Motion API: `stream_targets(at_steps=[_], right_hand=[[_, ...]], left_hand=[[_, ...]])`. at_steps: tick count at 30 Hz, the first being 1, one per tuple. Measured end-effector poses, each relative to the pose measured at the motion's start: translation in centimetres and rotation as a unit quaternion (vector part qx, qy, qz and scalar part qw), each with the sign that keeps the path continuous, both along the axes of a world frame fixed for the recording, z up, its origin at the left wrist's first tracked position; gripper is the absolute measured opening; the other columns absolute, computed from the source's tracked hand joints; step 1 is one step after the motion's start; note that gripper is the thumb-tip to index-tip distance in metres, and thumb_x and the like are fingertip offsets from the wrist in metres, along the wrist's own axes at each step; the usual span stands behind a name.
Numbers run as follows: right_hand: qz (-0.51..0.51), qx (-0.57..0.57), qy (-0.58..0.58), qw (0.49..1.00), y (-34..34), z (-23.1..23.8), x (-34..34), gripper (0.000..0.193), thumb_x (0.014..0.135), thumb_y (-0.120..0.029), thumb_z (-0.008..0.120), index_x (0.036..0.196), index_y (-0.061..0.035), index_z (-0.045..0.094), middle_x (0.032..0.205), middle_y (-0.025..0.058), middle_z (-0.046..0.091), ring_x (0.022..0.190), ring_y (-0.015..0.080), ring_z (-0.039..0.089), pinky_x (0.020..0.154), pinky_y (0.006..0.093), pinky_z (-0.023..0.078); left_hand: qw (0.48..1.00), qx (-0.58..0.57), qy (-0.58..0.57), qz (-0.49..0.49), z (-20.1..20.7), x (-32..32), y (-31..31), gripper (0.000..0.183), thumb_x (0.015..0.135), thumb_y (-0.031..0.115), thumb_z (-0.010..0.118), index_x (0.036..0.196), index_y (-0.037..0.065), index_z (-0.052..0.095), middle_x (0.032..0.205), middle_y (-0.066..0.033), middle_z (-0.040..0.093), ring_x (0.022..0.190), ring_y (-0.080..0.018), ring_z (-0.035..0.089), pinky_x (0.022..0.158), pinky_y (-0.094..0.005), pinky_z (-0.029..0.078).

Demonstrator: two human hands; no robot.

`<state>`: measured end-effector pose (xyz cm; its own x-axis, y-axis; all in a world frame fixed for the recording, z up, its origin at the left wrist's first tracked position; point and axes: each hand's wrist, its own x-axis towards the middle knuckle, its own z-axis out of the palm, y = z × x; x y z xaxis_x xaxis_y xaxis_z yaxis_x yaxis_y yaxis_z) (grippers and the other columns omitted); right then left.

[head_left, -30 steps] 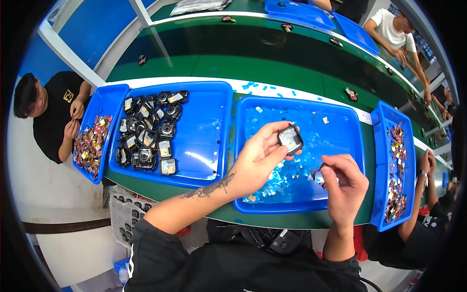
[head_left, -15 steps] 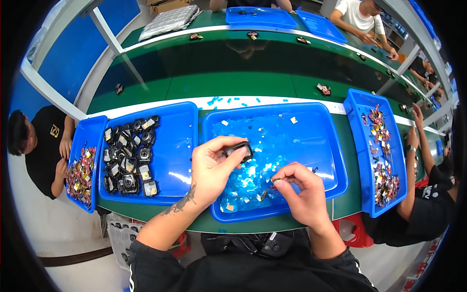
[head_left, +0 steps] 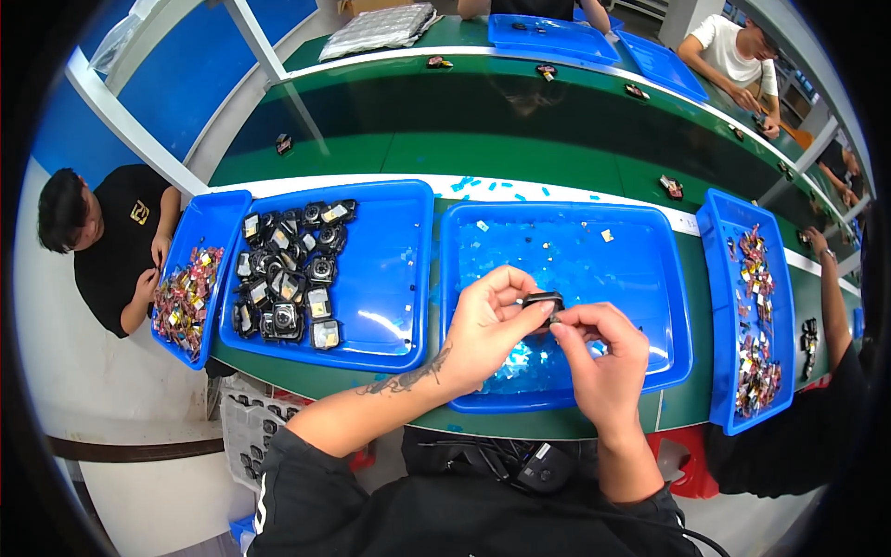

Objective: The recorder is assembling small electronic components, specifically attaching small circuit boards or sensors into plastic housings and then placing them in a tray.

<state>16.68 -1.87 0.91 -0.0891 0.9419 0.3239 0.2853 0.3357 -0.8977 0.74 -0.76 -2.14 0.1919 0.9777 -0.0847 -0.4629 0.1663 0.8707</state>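
My left hand (head_left: pixel 492 325) is closed around a black squarish watch-like housing (head_left: pixel 544 298), holding it tilted above the middle blue tray (head_left: pixel 640 269). My right hand (head_left: pixel 605 357) pinches at the near right edge of that housing, thumb and forefinger pressed together. Whatever small piece sits between those fingertips is too hidden to name. Scraps of clear and bluish film (head_left: pixel 520 364) lie in the tray under my hands, with a few small pale squares. To the left, similar black housings (head_left: pixel 283 269) are heaped in another blue tray (head_left: pixel 376 278).
Narrow blue trays with small colourful parts stand at the far left (head_left: pixel 190 297) and right (head_left: pixel 756 306). Beyond a white ledge strewn with blue bits (head_left: pixel 501 190) runs a green conveyor belt (head_left: pixel 445 153) carrying parts. Co-workers sit left, right and opposite.
My right hand has moved up and left, bringing its fingertips to the housing in my left hand. The view has shifted, so the trays appear farther right.
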Motion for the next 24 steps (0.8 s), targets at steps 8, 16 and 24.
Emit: stream_targets(at_steps=[8,16,24], right_hand=[[-0.055,0.064,-0.099,0.991,0.7,1.1,-0.1,0.012,0.075,0.004,0.075,0.084,-0.0007,0.07,0.076,0.0079,0.069,0.055,0.0127,0.055,0.05,0.0257,0.042],[-0.055,0.051,-0.106,0.992,0.6,1.5,-0.4,0.013,0.073,0.004,0.075,0.083,-0.0032,0.069,0.075,0.0054,0.068,0.051,0.0119,0.048,0.048,0.0262,0.038],[-0.053,0.036,-0.123,0.99,0.6,1.9,-0.2,0.011,0.073,0.002,0.075,0.081,-0.0034,0.069,0.073,0.0058,0.067,0.05,0.0134,0.048,0.049,0.0278,0.039]], left_hand=[[0.996,0.052,0.044,-0.058,1.0,-0.5,-0.3,0.036,0.094,0.001,0.057,0.129,-0.004,0.05,0.119,-0.0129,0.063,0.107,-0.0157,0.062,0.091,-0.0273,0.052],[0.994,0.08,0.014,-0.069,0.8,0.2,-0.5,0.027,0.097,-0.004,0.048,0.123,-0.001,0.046,0.119,-0.0105,0.06,0.112,-0.0145,0.059,0.093,-0.028,0.049],[0.993,0.096,0.02,-0.07,0.4,0.5,-0.8,0.025,0.097,-0.004,0.046,0.122,0.0,0.043,0.119,-0.011,0.06,0.111,-0.0134,0.058,0.091,-0.0274,0.048]])
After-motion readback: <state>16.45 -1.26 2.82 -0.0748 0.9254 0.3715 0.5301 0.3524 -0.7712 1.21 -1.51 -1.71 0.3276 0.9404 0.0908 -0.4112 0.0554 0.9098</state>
